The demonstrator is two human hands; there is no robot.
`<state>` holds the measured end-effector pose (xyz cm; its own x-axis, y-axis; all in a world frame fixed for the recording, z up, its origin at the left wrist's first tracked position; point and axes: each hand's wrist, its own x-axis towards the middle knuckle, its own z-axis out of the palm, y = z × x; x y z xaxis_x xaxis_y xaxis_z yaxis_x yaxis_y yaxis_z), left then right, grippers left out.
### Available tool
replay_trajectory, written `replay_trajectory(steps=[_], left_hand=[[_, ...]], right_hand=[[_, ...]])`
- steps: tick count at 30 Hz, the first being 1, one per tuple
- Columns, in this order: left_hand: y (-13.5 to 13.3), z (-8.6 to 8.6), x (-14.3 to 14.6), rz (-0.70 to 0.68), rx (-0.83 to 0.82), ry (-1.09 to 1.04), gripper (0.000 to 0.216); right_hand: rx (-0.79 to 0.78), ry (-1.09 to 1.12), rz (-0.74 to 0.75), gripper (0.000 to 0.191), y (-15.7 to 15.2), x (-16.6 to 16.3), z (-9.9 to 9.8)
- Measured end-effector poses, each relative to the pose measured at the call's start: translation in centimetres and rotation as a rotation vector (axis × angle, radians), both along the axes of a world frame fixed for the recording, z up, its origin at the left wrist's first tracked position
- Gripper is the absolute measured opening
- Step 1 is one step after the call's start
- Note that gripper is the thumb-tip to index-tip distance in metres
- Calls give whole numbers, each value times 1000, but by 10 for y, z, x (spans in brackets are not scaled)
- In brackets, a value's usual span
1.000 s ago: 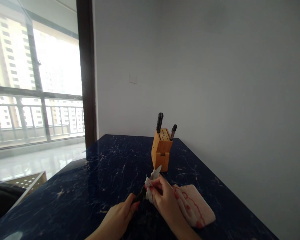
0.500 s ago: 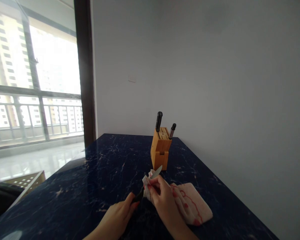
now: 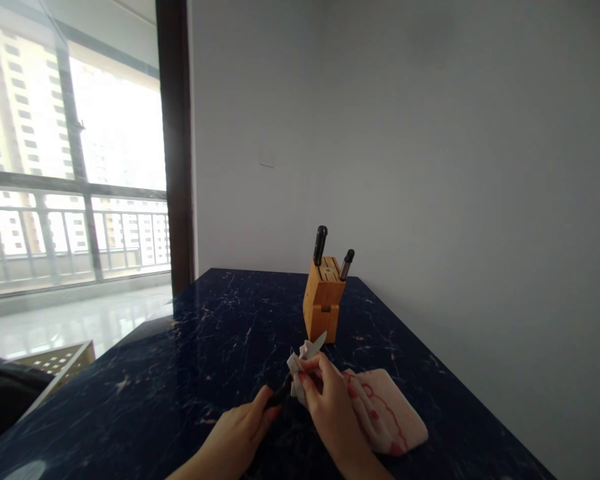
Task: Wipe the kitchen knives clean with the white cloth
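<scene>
- Showing at far L: bright window point(image 3: 120, 133) w/ dark frame point(image 3: 176, 147); below, pale crate point(image 3: 67, 360) w/ holes, plus dark item point(image 3: 10, 393), too cut off to ID.
- Table point(image 3: 220, 333): dark blue, marble look, ran back to the wall point(image 3: 455, 167).
- L hand point(image 3: 245, 427): wrapped round black handle point(image 3: 281, 393) of small knife point(image 3: 317, 344); underside hidden.
- Knife: btwn both hands, in front of the block point(image 3: 323, 320), tilted, tip point(image 3: 324, 335) up & to R. Gap to table unclear.
- Block: wood, upright on table, w/ 2 dark handles point(image 3: 320, 245) sticking up, one each side; other slots on top showed no handle.
- R hand point(image 3: 327, 393): pinching a fold of cloth point(image 3: 390, 410) against the blade, nr the handle.
- Cloth: pink-white w/ red marks; rest lay rumpled on table, just R of that hand.
- Done, as far as seen: knife gripped & clear of block, cloth round lower blade.
- Left, prob.: cloth work on blade looked unfinished, approx. midway; tip end bare, neither knife nor cloth let go yet. Couldn't tell how much of blade the cloth had covered.
</scene>
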<state>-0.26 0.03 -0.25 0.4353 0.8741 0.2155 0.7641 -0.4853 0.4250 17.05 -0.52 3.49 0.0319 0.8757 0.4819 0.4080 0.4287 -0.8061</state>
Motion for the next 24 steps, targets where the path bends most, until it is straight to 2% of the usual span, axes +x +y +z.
replay_trajectory(steps=[3,11,24], left_hand=[[0,-2,-1,-17,15,-16,34],[1,2,-2,-16,-16,22,32],[3,4,-1,-27,29,-63,30]], right_hand=[[41,-36,-36,10,0,-1,-2],[45,-36,2,11,-2,0,1],[76,-57,-16,11,-2,-3,3]])
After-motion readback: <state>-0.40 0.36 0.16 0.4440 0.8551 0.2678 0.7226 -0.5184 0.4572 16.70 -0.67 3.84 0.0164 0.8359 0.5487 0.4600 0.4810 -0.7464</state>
